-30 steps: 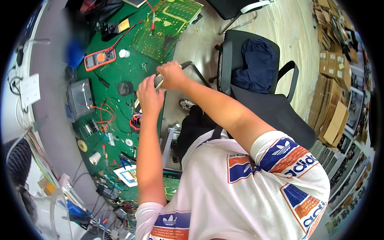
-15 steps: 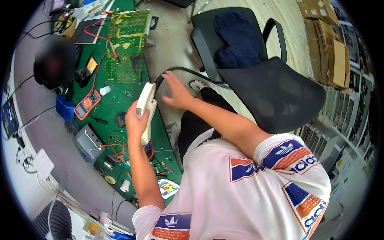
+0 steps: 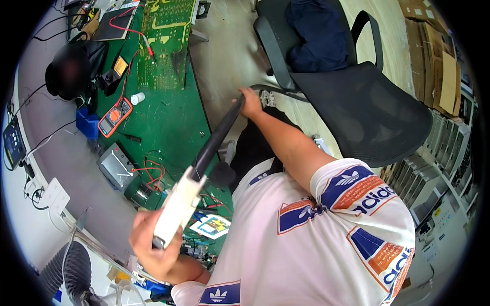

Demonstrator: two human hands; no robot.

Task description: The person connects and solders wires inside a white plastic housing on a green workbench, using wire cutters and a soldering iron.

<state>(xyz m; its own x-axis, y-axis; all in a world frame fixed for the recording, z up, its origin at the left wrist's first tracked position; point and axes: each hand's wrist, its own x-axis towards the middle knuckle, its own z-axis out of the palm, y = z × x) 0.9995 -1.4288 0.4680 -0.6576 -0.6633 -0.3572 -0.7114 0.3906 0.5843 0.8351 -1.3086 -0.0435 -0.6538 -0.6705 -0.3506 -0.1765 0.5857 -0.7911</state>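
My left hand [image 3: 153,247] is closed around a cream-coloured handpiece [image 3: 177,211], held tilted above the near end of the green bench. A thick black cable or hose [image 3: 218,140] comes out of its far end and runs away to the upper right. Out at arm's length, my right hand [image 3: 249,103] grips that black cable past the bench edge. The stretch between my hands looks nearly straight. A dark round shape [image 3: 223,174] shows just right of the handpiece's end; what it is I cannot tell.
A green circuit board [image 3: 164,43] lies at the bench's far end. Along the left are an orange multimeter [image 3: 115,118], a small grey screen unit [image 3: 117,166] and tangled red leads [image 3: 154,171]. To the right, a black office chair [image 3: 357,109] holds dark blue cloth [image 3: 317,35].
My left hand has drawn the handpiece back toward me, to the lower left. My right hand, open before, has closed on the cable and moved right. The cable is now stretched out.
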